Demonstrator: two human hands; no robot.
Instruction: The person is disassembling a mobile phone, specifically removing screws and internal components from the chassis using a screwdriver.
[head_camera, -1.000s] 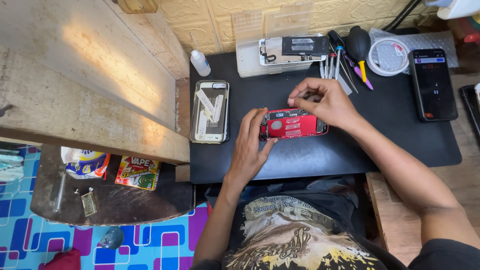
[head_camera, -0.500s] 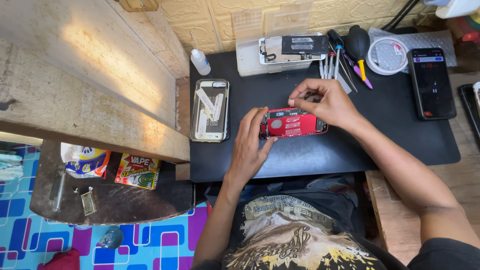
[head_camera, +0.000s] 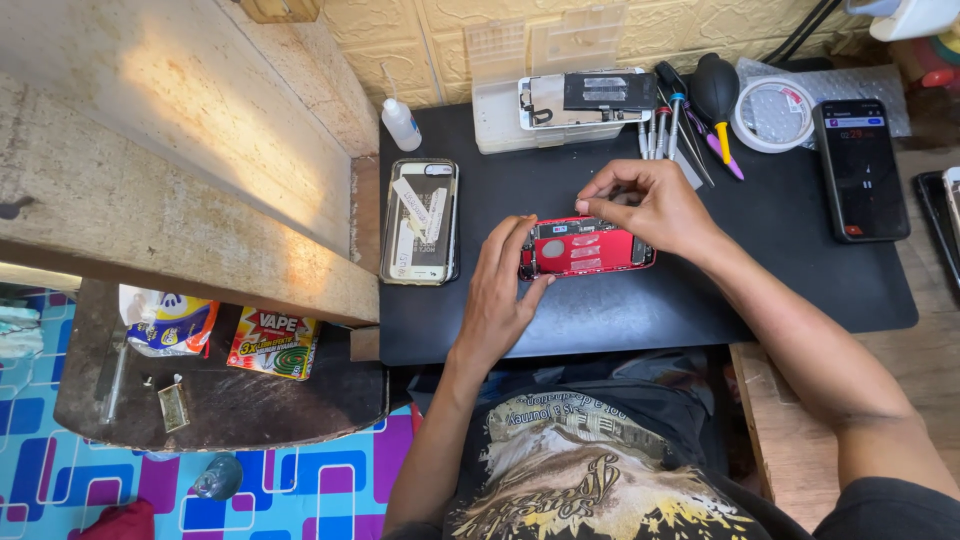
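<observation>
Hardly anything has shifted since a moment ago: the left hand (head_camera: 497, 300) still steadies the opened red phone (head_camera: 586, 247) on the black mat (head_camera: 640, 310) covering the counter, its fingers spread along the phone's left end. The right hand (head_camera: 650, 205) stays over the phone's top edge, fingers (head_camera: 592, 187) pinched together there. A clear plastic box (head_camera: 510, 125) behind holds a detached phone screen (head_camera: 585, 95). A phone case (head_camera: 421, 222) containing white strips lies just left.
</observation>
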